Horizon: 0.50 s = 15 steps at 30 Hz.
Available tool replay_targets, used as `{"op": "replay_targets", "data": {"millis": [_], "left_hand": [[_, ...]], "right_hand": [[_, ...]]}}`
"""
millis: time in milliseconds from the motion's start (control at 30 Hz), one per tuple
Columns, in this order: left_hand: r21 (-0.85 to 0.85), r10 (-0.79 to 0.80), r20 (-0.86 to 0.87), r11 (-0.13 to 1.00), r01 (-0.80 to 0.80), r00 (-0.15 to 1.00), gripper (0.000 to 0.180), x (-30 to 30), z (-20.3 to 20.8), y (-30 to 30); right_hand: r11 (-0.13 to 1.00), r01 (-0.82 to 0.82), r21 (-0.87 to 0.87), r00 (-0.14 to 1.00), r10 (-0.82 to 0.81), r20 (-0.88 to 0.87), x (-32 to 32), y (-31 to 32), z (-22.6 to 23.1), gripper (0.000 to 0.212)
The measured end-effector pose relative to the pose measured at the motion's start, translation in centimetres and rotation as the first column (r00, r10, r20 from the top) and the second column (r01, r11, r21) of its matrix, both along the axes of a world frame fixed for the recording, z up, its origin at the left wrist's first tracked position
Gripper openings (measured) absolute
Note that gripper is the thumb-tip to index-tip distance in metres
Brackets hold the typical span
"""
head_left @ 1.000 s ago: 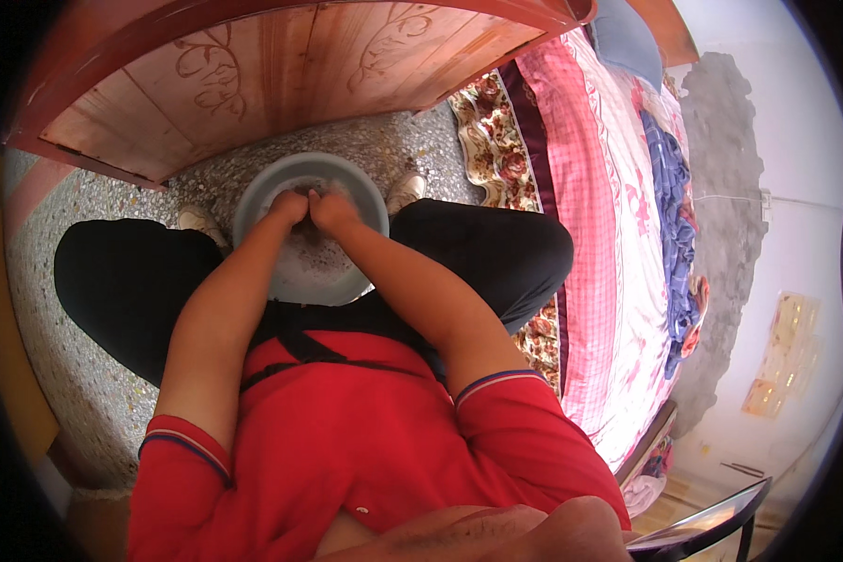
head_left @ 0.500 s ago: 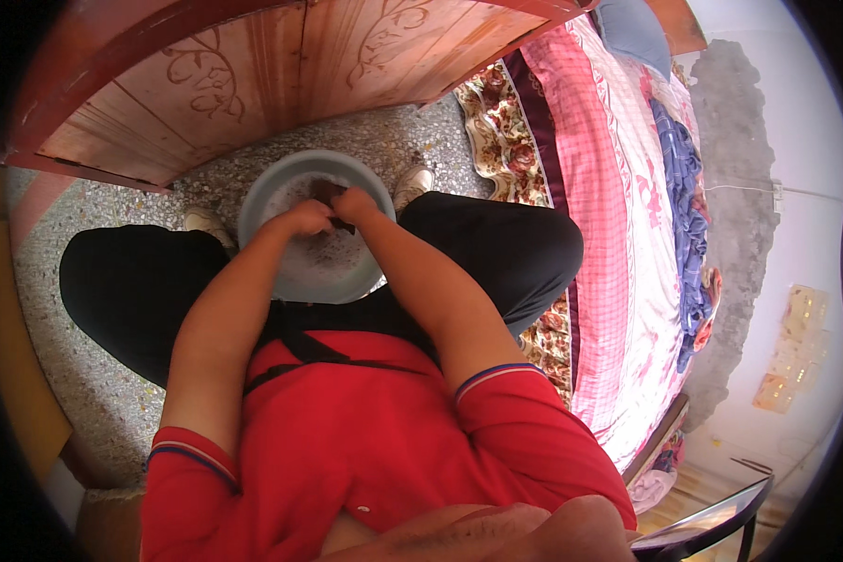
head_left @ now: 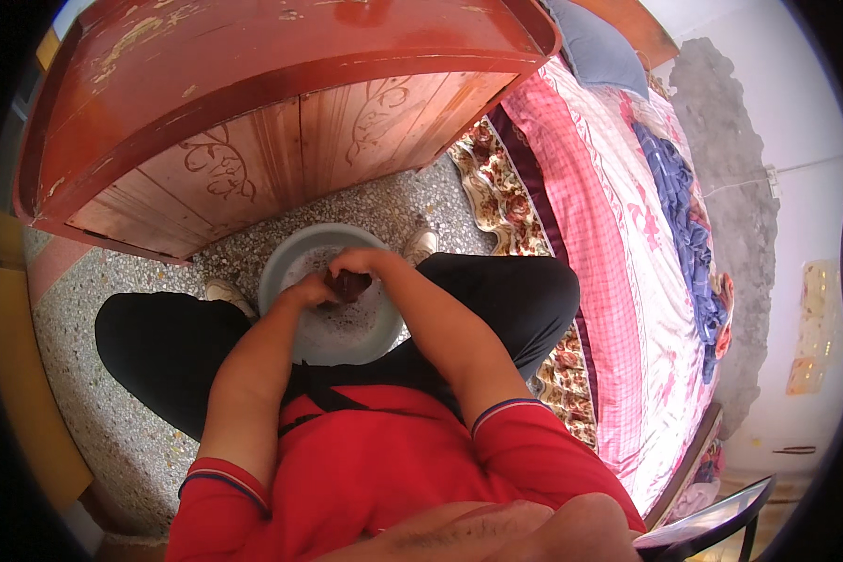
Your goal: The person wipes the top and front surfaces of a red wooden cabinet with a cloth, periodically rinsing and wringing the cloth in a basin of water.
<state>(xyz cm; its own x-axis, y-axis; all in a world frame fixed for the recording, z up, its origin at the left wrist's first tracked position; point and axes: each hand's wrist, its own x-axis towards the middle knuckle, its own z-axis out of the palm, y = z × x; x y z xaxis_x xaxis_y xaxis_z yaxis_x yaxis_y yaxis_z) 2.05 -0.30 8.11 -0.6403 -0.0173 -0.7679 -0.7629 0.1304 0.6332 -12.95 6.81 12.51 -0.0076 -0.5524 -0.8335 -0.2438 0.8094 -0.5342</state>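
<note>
Head view: a grey basin [head_left: 302, 260] sits on the speckled floor [head_left: 112, 412] between the knees. Left hand [head_left: 311, 290] and right hand [head_left: 363, 264] both clasp a dark lump [head_left: 351, 284] over its centre; bed [head_left: 618, 253] at three o'clock.

Red short-sleeved shirt [head_left: 365, 468] with striped sleeve cuffs, black trousers [head_left: 169, 347], pale shoes [head_left: 421, 245], bare forearms.

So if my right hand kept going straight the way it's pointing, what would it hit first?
The right hand points left across the grey basin, so it would first meet the dark lump held between both hands, then the left hand. Depth is hard to judge.
</note>
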Motion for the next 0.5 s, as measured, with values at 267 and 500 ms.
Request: {"op": "replay_targets", "data": {"millis": [267, 500], "left_hand": [[0.235, 0.231, -0.089, 0.95, -0.205, 0.969, 0.065, 0.5, -0.3, -0.1], [0.221, 0.324, -0.05, 0.926, -0.306, 0.945, 0.063, 2.1, -4.2, 0.0]], "right_hand": [[0.98, 0.191, -0.056, 0.932, -0.163, 0.323, -2.5, 0.5, 0.8, 0.024], [0.723, 0.683, 0.101, 0.576, -0.619, 0.534, -3.8, -0.4, 2.5, 0.015]]}}
